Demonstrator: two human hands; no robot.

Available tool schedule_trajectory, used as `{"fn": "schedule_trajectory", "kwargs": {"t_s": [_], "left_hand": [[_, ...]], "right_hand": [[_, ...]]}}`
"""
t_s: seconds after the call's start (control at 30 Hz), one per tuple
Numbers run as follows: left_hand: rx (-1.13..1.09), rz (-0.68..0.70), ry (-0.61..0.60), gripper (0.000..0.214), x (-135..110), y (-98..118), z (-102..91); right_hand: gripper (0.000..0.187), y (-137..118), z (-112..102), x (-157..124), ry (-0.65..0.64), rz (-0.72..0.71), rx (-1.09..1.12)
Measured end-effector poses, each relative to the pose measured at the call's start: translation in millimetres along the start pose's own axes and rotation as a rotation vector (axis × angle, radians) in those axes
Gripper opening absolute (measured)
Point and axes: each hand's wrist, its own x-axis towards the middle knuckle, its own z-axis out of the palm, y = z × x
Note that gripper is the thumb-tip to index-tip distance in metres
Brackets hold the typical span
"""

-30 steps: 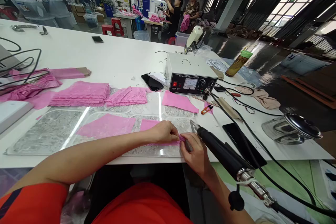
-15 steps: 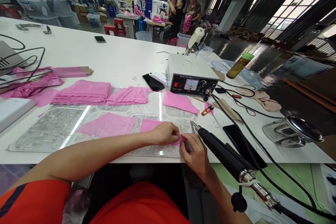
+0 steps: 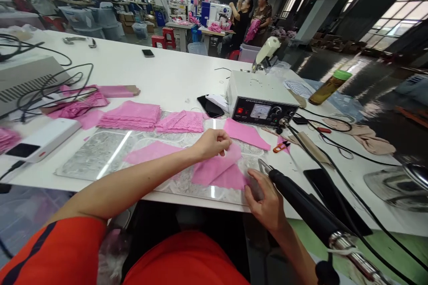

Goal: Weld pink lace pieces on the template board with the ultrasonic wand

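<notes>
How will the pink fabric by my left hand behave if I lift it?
The pink fabric will probably droop, since it looks thin and lies in overlapping layers near the left hand. It's likely light, with barely any thickness at its edges. Its slightly wavy lower edge suggests it may crease.
</notes>
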Motion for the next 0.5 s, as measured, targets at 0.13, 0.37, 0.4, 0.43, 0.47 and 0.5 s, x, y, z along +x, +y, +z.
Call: {"fn": "schedule_trajectory", "kwargs": {"t_s": [0.13, 0.37, 0.4, 0.43, 0.47, 0.5], "left_hand": [[-0.158, -0.075, 0.231, 0.011, -13, -12, -45.8], [-0.357, -0.129, 0.485, 0.016, -56, -49, -99.7], [-0.381, -0.129, 0.509, 0.016, -62, -54, -104.9], [-0.402, -0.128, 0.532, 0.016, -68, -59, -109.6], [-0.42, -0.125, 0.555, 0.016, -74, -63, -114.1], [-0.433, -0.123, 0.577, 0.016, -80, -68, -118.2]], "right_hand": [[0.035, -7, -1, 7, -0.008, -0.066, -0.023], [0.021, -49, 31, 45, -0.189, -0.126, 0.062], [0.02, -56, 38, 51, -0.214, -0.13, 0.061], [0.019, -61, 46, 56, -0.245, -0.129, 0.055], [0.018, -67, 53, 62, -0.28, -0.121, 0.048], [0.017, -71, 59, 67, -0.321, -0.102, 0.043]]}}
